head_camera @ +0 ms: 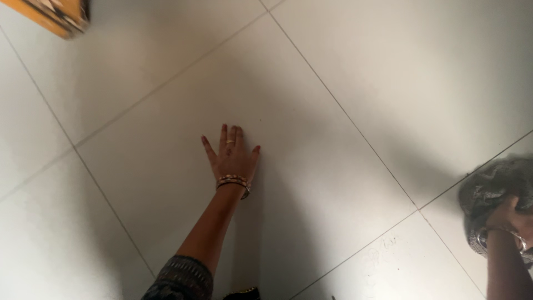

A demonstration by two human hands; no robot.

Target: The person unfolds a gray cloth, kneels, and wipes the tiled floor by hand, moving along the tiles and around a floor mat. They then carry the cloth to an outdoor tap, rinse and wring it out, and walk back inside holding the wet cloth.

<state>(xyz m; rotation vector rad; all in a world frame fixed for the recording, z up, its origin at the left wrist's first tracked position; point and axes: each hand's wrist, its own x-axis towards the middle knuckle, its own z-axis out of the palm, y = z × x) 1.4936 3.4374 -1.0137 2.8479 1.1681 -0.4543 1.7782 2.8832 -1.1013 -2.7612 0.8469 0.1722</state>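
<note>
My left hand [231,155] lies flat on the pale tiled floor [311,111] with its fingers spread; it holds nothing. It wears a ring and bangles at the wrist. At the right edge my right hand [512,218] is closed on a grey patterned cloth [489,188] that is pressed to the floor. Its fingers are partly buried in the folds.
Thin grout lines cross the large glossy tiles. An orange patterned object [58,15] pokes in at the top left corner. My dark patterned sleeve [180,278] shows at the bottom edge.
</note>
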